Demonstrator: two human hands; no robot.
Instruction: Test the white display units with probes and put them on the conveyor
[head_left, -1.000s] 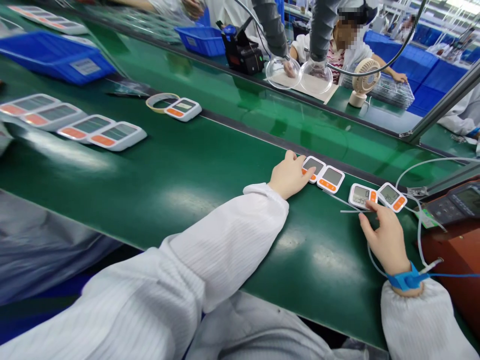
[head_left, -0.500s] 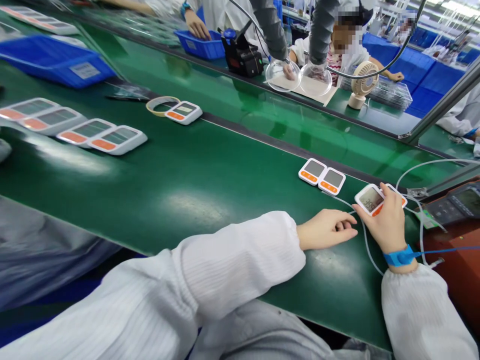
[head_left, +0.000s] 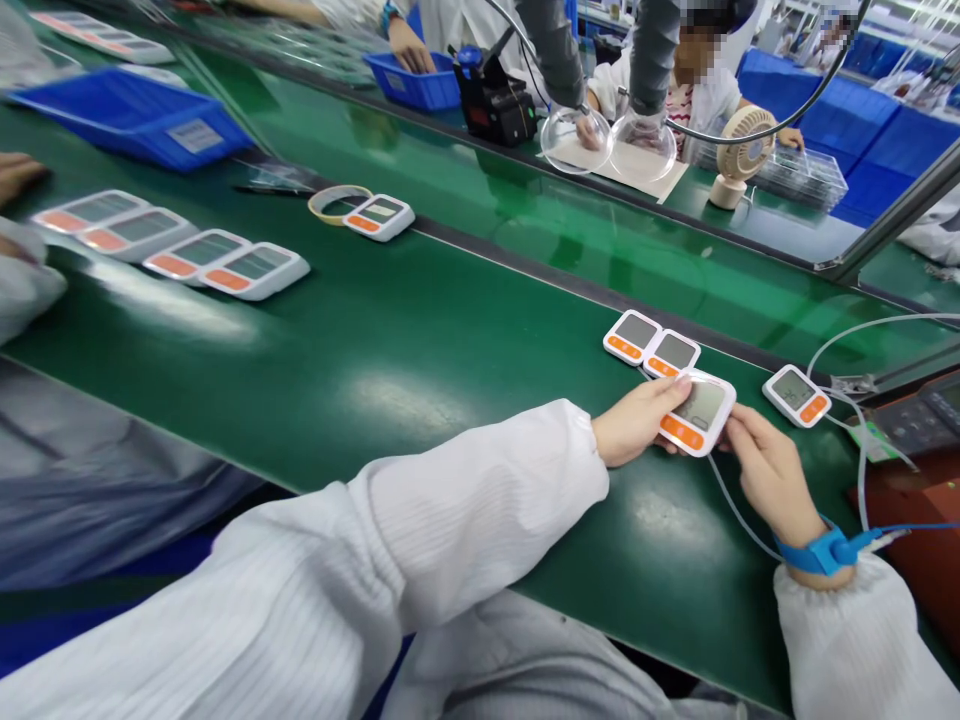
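Both of my hands hold one small white meter with an orange button strip point(head_left: 699, 411) just above the green belt point(head_left: 420, 340). My left hand point(head_left: 637, 420) grips its left end, fingers curled round it. My right hand point(head_left: 765, 470), with a blue wrist strap point(head_left: 814, 550), pinches its right edge. A thin clear tube point(head_left: 739, 515) runs under it. Two more meters point(head_left: 651, 345) lie side by side just behind. A single meter point(head_left: 797, 395) lies to the right.
A row of several meters point(head_left: 176, 245) lies at the left of the belt, with another meter point(head_left: 379, 216) beside a tape ring point(head_left: 334, 200). Blue bins point(head_left: 142, 115) stand at the back left. A dark tester point(head_left: 919, 420) sits at the right. Other people work across the line behind a small fan point(head_left: 739, 150).
My right hand lifted a meter from the right pair and brought it leftward. My left hand left the two far meters, came back and took hold of its left end.
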